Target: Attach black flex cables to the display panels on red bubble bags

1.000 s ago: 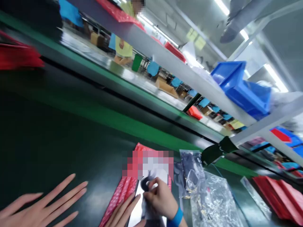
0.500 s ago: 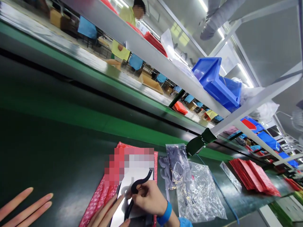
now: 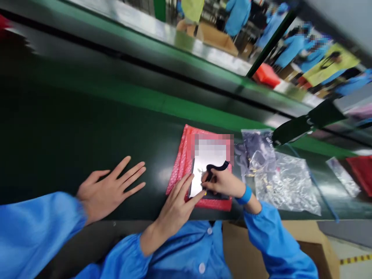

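A flat white panel (image 3: 205,157) with dark edges lies on red bubble-wrap sheets (image 3: 180,162) on the dark green bench. My left hand (image 3: 178,201) rests over its lower left edge, fingers stretched out and thumb apart. My right hand (image 3: 225,182), with a blue band at the wrist, pinches a black flat strip (image 3: 223,166) that looks like a flex cable. The strip curves over the panel, its far end sticking out to the upper right. A small yellow spot shows near my left thumb. The pinching fingertips partly hide the strip.
Another person's hand (image 3: 106,192) lies spread on the bench to the left. At right are grey bags (image 3: 258,149), a clear bag of small parts (image 3: 286,186), a blue cord (image 3: 322,190) and a dark green arm-like fixture (image 3: 308,120). A cardboard box (image 3: 241,248) stands below the bench.
The view has tilted down, so the bench sits higher and my sleeves show. My right hand still pinches the black strip. More of the other person's hand and arm is in view.
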Action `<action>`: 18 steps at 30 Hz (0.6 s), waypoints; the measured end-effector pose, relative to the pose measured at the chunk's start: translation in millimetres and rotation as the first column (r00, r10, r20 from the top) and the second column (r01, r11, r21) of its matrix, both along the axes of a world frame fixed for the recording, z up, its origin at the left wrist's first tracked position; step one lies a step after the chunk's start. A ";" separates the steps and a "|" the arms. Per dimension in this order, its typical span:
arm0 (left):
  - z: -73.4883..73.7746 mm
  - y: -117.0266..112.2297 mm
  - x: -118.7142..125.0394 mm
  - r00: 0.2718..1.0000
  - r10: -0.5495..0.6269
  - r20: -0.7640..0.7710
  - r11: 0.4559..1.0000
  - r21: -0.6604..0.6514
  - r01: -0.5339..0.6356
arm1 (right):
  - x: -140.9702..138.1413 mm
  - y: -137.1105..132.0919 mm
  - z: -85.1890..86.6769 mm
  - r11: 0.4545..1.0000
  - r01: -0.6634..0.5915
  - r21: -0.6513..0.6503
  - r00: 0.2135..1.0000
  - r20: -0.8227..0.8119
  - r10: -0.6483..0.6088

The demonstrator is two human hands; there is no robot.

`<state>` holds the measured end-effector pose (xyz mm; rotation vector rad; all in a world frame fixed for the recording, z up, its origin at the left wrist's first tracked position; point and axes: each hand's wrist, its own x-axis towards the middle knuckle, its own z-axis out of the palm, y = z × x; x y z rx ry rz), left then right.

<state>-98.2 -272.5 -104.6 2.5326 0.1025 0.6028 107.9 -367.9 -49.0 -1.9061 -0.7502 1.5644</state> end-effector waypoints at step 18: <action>13.0 -13.4 -10.3 0.989 -0.004 -0.149 0.994 -0.105 -0.012 | 6.3 -25.7 -7.2 0.984 -0.165 0.073 0.986 0.037 0.162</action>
